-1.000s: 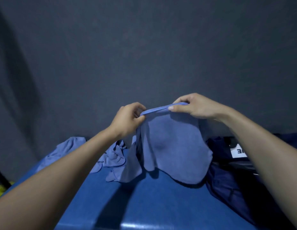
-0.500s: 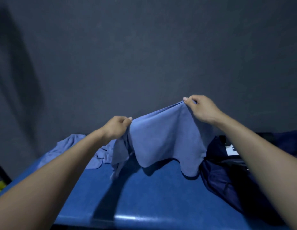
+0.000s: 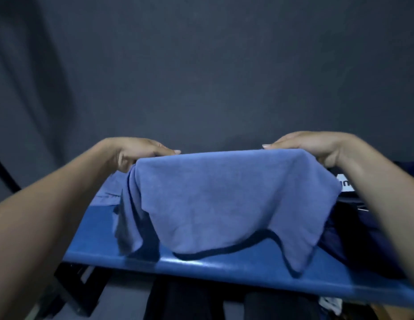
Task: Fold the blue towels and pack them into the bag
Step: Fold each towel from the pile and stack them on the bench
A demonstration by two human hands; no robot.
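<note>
Head view — sole camera, looking forward and down

Item 1, blue towel (image 3: 224, 199): held spread in the air above the blue table (image 3: 201, 267), top edge stretched level between both hands, body hanging toward the viewer; lower corners droop at 5 and 7 o'clock, the right one just past the table's near edge.

Item 2, left hand (image 3: 141, 150): at 10 o'clock, fingers curled over the towel's upper left corner, pinching it; thumb hidden behind cloth.

Item 3, right hand (image 3: 317, 146): at 2 o'clock, fingers curled over the upper right corner, pinching likewise.

Item 4, second towel (image 3: 109, 195): lighter blue cloth lying on the table at 9 o'clock, mostly hidden by the held towel, unfolded as far as can be seen.

Item 5, bag (image 3: 363, 239): dark navy, at 3 to 4 o'clock on the table, partly behind the right forearm; a white label with black letters shows near the wrist. Contents cannot be told — the mouth is hidden and the interior is too dark.

Step in hand, by judgement: opening the towel flat, ahead of the first fold. The next move likely calls for laying it on the table or bringing the two corners together with edges matched, keeping the cloth taut so it does not bunch
</note>
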